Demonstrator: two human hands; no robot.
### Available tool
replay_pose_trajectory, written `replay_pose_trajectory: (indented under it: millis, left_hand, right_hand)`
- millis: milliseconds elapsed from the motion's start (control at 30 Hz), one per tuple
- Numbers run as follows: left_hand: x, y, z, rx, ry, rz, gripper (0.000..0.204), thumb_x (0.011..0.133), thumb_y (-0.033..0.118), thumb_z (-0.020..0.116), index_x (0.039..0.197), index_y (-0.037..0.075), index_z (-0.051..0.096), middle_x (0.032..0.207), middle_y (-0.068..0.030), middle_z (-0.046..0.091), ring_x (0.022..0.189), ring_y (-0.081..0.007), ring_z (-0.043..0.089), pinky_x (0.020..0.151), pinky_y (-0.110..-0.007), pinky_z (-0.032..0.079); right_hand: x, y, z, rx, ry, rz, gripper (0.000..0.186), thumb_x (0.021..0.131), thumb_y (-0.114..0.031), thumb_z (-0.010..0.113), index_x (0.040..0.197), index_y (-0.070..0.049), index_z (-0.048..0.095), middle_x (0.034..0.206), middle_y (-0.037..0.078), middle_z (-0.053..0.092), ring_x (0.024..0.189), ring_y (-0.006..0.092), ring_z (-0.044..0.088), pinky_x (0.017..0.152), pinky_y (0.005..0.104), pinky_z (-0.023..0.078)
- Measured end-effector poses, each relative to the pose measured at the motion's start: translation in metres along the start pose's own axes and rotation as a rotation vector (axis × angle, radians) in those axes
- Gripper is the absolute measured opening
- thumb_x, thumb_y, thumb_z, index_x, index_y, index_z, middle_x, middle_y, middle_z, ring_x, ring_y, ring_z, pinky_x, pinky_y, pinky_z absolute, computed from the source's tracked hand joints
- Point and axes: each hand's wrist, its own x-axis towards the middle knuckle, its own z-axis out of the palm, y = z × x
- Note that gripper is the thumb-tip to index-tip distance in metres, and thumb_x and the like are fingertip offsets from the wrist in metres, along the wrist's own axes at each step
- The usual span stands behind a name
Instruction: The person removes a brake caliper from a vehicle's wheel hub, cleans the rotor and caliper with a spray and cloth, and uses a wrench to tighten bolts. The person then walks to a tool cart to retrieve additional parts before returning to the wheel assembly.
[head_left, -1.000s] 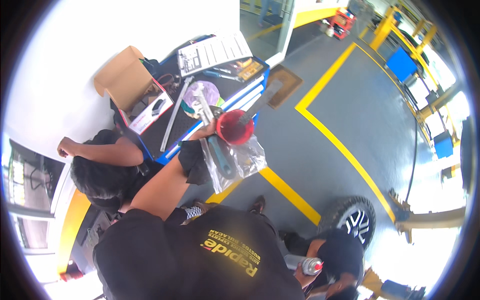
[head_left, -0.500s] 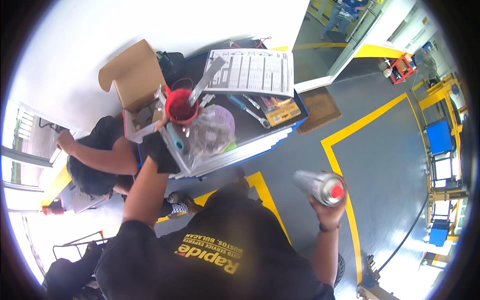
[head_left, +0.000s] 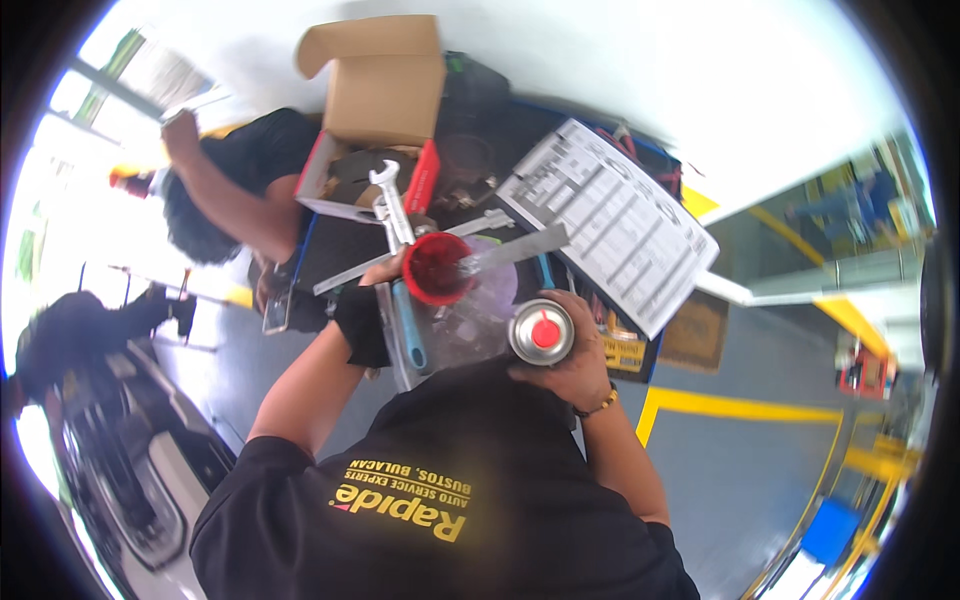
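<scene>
My left hand (head_left: 366, 305), in a black fingerless glove or wrist wrap, is closed round a red cup (head_left: 430, 288). A flat metal strip (head_left: 522, 249) sticks out of the cup to the right. In my right hand (head_left: 590, 350) is a spray can (head_left: 524, 340) with a red nozzle, held close to my chest. Below the cup lie a blue-handled tool (head_left: 410, 335) and clear plastic packaging (head_left: 460, 335). Wrenches (head_left: 390, 195) and a caliper-like metal bar (head_left: 350, 272) are just beyond the left hand.
An open cardboard box (head_left: 385, 95) stands at the back of the workbench. A printed sheet (head_left: 610, 225) lies to the right, above a yellow package (head_left: 622, 353). Another person (head_left: 245, 185) bends at the left; a vehicle (head_left: 130, 450) stands at the lower left.
My view has turned left. The spray can has come inward from the right side, over the bench's front edge near the red cup. Both hands keep their holds.
</scene>
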Motion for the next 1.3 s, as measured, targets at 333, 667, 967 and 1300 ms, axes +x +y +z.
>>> replay_pose_trajectory:
  millis: [333,667,967,1300]
  left_hand:
    - [0.005,-0.023,0.027,-0.071,-0.023,0.116,0.079,0.077,0.034,0.066,0.143,-0.004,0.045,0.129,-0.0217,0.060,0.120,-0.0352,0.061,0.105,-0.040,0.051]
    - [0.005,-0.034,0.033,-0.297,0.134,0.072,0.043,0.100,0.026,0.060,0.135,0.002,0.053,0.117,-0.0151,0.066,0.105,-0.0263,0.068,0.092,-0.039,0.057]
    - [-0.026,-0.010,0.041,0.068,0.290,-0.160,0.029,0.098,0.034,0.063,0.104,0.006,0.057,0.074,-0.0171,0.064,0.067,-0.0252,0.064,0.062,-0.037,0.053]
    - [-0.023,0.008,0.011,0.402,0.020,-0.094,0.028,0.093,0.022,0.069,0.105,-0.001,0.060,0.075,-0.0149,0.066,0.071,-0.0251,0.067,0.068,-0.037,0.053]
  right_hand:
    - [0.162,0.000,-0.022,0.027,-0.655,-0.136,0.063,0.069,-0.020,0.090,0.124,-0.004,0.064,0.130,0.014,0.061,0.121,0.0286,0.059,0.106,0.0383,0.046]
    - [0.164,-0.006,0.024,0.259,-0.632,-0.414,0.079,0.063,-0.014,0.094,0.131,-0.006,0.054,0.127,0.014,0.059,0.121,0.0258,0.058,0.103,0.0400,0.048]
    - [0.246,0.077,0.044,-0.253,0.117,-0.047,0.069,0.071,-0.032,0.088,0.125,0.000,0.059,0.117,0.016,0.068,0.109,0.0312,0.066,0.096,0.0440,0.050]
    - [0.262,0.112,0.055,-1.100,0.015,0.136,0.079,0.074,-0.054,0.081,0.129,-0.001,0.062,0.146,0.019,0.052,0.147,0.0345,0.034,0.120,0.0520,0.026]
